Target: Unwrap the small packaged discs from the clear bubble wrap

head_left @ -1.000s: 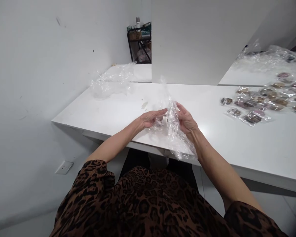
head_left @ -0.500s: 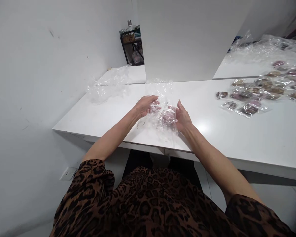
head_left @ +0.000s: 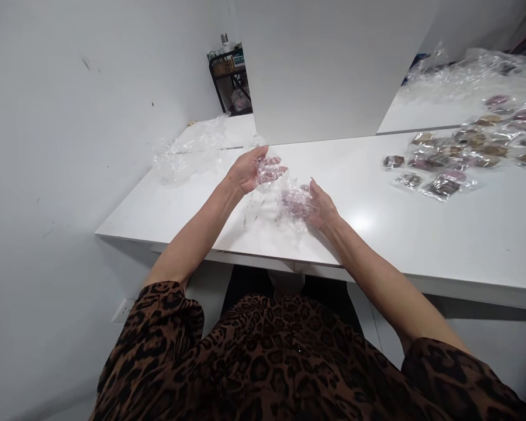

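My left hand is raised a little over the white table, its fingers curled round crumpled clear plastic film. Closer to me and to the right, my right hand has its thumb up and its fingers under a second bunch of clear plastic film. Both bunches look like thin bags, and the fingers show through them. Glare hides whether anything lies inside. Small dark marks dot the tabletop between my forearms.
More loose clear film lies at the table's left end. Several small clear packets with brown, tan and pink contents spread over the right side. A tall white panel stands along the back edge. Beyond it is a black shelf.
My left hand has moved up and away from my right hand, pulling its film apart from the rest. The right hand stays nearly in place with its bunch.
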The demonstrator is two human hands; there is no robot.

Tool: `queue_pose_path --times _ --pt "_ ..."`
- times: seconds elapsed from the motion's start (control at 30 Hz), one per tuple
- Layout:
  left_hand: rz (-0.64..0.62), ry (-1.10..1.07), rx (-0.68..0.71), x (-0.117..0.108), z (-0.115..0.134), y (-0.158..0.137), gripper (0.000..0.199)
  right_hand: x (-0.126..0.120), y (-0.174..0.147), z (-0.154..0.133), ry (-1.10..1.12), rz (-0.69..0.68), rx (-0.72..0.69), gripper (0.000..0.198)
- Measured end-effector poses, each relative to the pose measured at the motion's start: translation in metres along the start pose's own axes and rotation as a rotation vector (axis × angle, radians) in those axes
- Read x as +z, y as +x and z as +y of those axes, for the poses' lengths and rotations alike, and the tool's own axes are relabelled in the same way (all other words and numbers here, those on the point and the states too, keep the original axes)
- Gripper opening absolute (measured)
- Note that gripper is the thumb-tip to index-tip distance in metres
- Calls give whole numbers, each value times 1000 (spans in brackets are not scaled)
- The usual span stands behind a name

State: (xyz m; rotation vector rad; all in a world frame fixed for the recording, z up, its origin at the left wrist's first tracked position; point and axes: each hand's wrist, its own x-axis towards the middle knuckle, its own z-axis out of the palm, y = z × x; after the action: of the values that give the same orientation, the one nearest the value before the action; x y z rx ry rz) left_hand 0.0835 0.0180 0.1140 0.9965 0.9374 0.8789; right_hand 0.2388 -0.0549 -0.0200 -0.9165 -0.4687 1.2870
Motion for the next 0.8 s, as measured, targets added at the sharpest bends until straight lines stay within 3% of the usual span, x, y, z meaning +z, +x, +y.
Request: queue_pose_path --times 0.13,0.27,0.37,0.5,0.8 --pt "-82 -1 25 25 6 3 24 4 -6 -10 99 27 233 58" --pt "-137 -4 77 46 16 7 20 4 -8 -17 174 65 285 71" --pt "-121 13 133 51 26 10 24 4 -6 -18 244 94 251 68" --pt "-58 30 214 44 39 16 26 3 -1 -17 362 86 177 52" --pt "76 -71 320 2 66 2 17 -8 5 -21 435 102 54 57"
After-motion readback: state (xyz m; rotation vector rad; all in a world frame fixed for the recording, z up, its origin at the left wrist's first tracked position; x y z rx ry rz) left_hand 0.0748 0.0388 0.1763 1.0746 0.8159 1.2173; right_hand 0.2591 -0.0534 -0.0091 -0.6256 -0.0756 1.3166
